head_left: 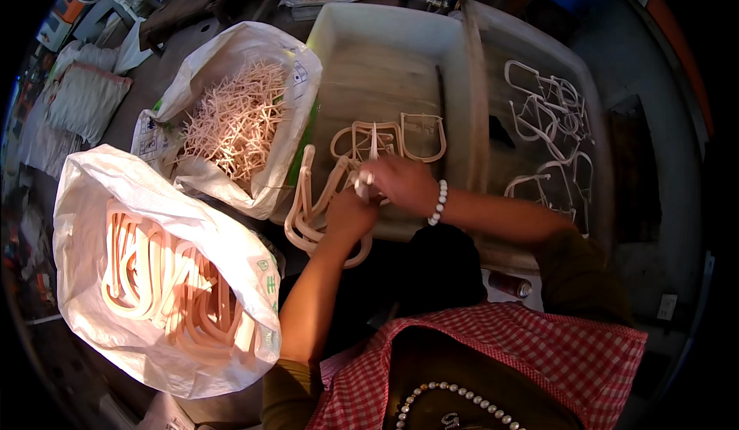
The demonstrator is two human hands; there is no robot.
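My left hand [352, 213] is closed around a cream, U-shaped plastic frame. Against it my right hand [408, 186], with a white bead bracelet at the wrist, has its fingers pinched together. A thin, pale, pointed strip [374, 139] sticks up just beyond the fingers; whether it is a blade or plastic I cannot tell. Several similar loops [302, 207] hang beside my left hand over the tub's near edge. More U-shaped frames [425, 157] lie within the pale plastic tub [332, 33] past my hands. What sits between my fingertips is mostly hidden.
At the left, a white woven sack [85, 191] holds many cream U-shaped frames. Behind it another sack [304, 76] is full of thin plastic offcuts [235, 122]. A second tub [531, 33] on the right contains scattered white loops [566, 103]. A can [509, 284] lies near its front.
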